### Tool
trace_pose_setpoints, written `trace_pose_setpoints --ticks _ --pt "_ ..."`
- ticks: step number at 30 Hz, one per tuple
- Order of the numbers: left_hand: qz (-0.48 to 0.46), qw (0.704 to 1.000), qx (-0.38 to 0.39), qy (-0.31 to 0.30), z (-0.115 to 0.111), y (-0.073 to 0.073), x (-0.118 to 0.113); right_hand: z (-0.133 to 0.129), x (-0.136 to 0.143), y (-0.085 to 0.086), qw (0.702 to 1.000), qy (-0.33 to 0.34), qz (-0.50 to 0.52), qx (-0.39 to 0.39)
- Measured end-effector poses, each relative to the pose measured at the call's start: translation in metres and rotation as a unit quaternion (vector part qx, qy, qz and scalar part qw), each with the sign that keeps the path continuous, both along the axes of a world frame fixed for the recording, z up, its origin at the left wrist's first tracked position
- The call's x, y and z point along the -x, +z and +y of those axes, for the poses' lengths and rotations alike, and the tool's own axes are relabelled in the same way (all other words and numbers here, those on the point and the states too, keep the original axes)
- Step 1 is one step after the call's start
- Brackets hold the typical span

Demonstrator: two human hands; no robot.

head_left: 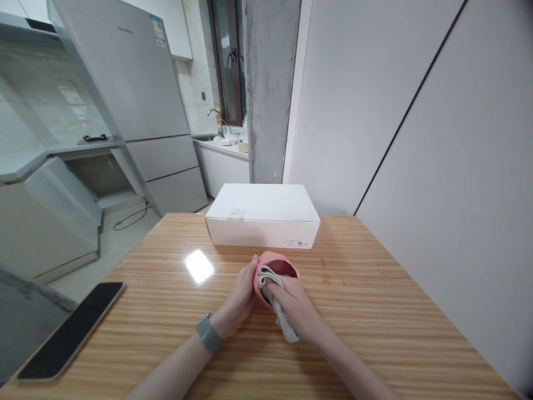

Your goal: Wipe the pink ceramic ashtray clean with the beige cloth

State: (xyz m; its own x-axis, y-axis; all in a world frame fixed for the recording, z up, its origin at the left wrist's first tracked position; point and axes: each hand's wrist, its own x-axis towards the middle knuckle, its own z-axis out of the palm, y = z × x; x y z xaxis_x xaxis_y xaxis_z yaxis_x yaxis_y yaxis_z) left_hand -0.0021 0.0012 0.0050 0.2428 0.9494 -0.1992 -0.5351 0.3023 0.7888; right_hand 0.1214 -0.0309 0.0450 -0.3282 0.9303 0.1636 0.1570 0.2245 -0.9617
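Observation:
A pink bowl-like vessel [272, 258] is tipped so that its mouth faces me, above the near middle of the table. My left hand [243, 289] is closed around its left side, the thumb near the rim. A grey watch band sits on that wrist. With my right hand [293, 303] I grip a folded grey cloth [282, 322] and press it inside the vessel's mouth. One end of the cloth hangs out below. The fingertips of my right hand are hidden inside the vessel.
A white box [262, 230] stands just beyond my hands on the wood-grain table [375, 311]. At the left edge lies a dark, flat, phone-like slab [75, 328]. A white wall panel [437, 166] rises along the right side. Behind are a refrigerator [125, 72] and a sink tap [219, 119].

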Motion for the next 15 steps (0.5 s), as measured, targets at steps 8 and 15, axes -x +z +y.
trace_pose_setpoints --ticks 8,15 --pt "-0.099 0.994 -0.004 -0.037 -0.003 -0.005 -0.007 0.002 0.000 -0.001 0.998 -0.046 0.033 0.028" --pt "-0.066 0.996 0.020 -0.061 0.002 -0.004 0.003 0.003 -0.001 -0.004 0.998 -0.053 0.026 0.036"
